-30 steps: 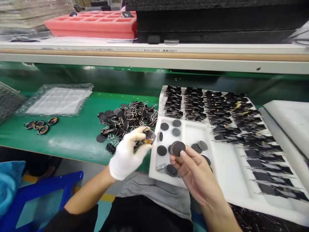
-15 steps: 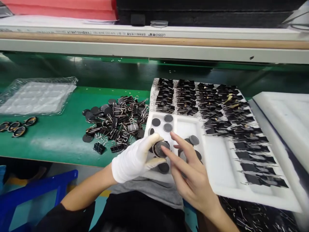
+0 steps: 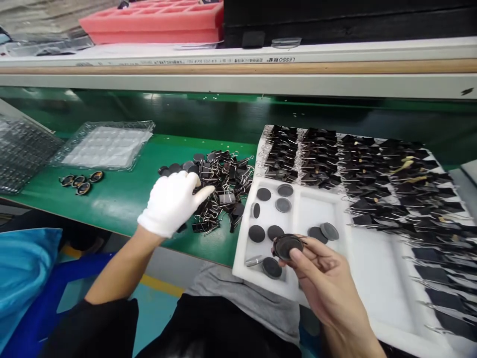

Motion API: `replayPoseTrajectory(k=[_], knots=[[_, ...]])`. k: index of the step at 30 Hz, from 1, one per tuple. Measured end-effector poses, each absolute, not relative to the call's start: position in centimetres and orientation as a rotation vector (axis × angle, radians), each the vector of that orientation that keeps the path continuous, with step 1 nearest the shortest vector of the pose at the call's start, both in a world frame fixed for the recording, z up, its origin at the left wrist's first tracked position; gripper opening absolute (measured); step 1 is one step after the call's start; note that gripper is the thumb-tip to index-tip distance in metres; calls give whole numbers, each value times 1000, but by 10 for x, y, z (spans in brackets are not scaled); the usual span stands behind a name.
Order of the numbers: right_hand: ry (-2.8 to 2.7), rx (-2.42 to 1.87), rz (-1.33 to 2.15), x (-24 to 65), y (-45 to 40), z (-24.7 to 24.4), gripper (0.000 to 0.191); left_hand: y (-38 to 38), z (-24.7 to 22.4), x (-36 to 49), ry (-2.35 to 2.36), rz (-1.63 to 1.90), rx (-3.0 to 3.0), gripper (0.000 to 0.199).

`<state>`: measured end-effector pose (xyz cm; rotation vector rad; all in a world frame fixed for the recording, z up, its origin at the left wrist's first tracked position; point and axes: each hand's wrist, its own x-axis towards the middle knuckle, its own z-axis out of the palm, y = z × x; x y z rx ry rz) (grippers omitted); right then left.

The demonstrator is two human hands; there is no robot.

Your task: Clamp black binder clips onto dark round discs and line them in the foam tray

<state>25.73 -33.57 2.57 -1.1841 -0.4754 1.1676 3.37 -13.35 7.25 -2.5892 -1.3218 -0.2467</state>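
My left hand point(image 3: 173, 201), in a white glove, is over the left side of the heap of black binder clips point(image 3: 223, 186). Its thumb points right, apart from the bent fingers, whose tips are partly hidden; whether it touches a piece is unclear. Bare, my right hand point(image 3: 324, 278) pinches a round black part point(image 3: 287, 246) by its edge above the white foam tray point(image 3: 242, 256). Loose black discs point(image 3: 257, 233) lie in the tray's near left compartment. Rows of clipped pieces point(image 3: 320, 149) fill the tray's far side.
Several small ring-shaped parts point(image 3: 82, 188) lie on the green table point(image 3: 122, 214) at the left. Behind them is a clear plastic tray point(image 3: 108, 146), with stacked clear trays point(image 3: 24, 154) further left. A shelf point(image 3: 186, 82) with pink foam point(image 3: 156, 25) runs across the back.
My left hand has let go of the round part and moved left to the clip heap. My right hand now holds that part. The view has shifted left.
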Motion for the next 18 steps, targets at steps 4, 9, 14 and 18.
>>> replayPoseTrajectory(k=[4, 9, 14, 18], knots=[[-461, -1141, 1199, 249, -330, 31, 19, -109, 73, 29, -1292, -25, -2661, 40], [-474, -1073, 1219, 241, -322, 41, 18, -133, 87, 44, -1376, -858, -2739, 43], [-494, -943, 1274, 234, -315, 43, 18, -186, 76, 66, -734, -1104, -3259, 35], [-492, -952, 1227, 235, -320, 37, 19, -202, 61, 73, -713, -1171, -3233, 26]])
